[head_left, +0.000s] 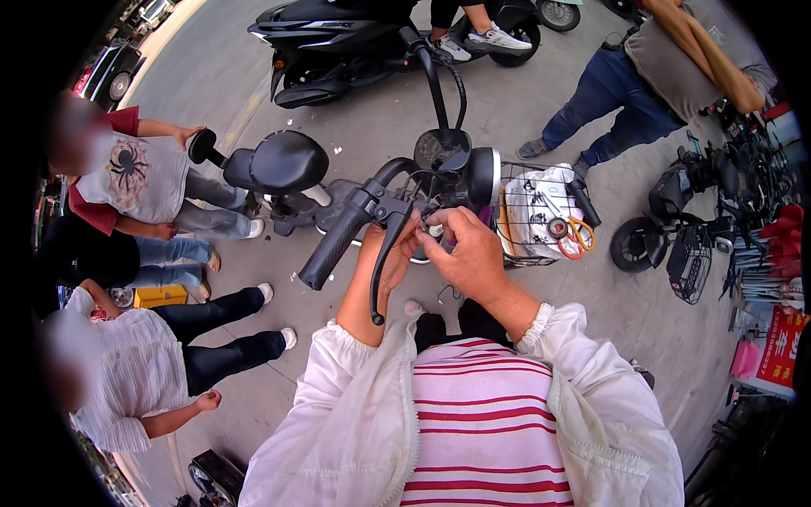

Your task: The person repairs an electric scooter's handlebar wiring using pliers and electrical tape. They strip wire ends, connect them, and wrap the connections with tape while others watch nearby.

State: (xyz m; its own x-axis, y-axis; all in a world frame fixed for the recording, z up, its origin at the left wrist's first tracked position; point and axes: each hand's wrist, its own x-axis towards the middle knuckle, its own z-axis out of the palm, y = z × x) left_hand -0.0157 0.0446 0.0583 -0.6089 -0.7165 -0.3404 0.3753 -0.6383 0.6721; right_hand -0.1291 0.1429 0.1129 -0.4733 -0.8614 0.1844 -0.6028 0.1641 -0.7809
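My left hand (394,260) is behind the brake lever (384,275) of a small electric bike, its fingertips closed near the middle of the handlebar. From the other side my right hand (475,260) meets it, thumb and forefinger pinched together. Whatever small part lies between the fingertips is too hidden to name. A black textured handlebar grip (332,251) points toward the lower left, beside my left wrist. Just beyond my hands are a round dark display (442,150) and a headlight with a pale rim (486,179).
Right of the headlight, a wire basket (525,259) holds a white bag, orange-handled scissors (583,235) and a tape roll (557,226). The bike's black seat (291,160) is at left. Several people stand around. A black scooter (338,42) is beyond; another bike (642,243) stands at right.
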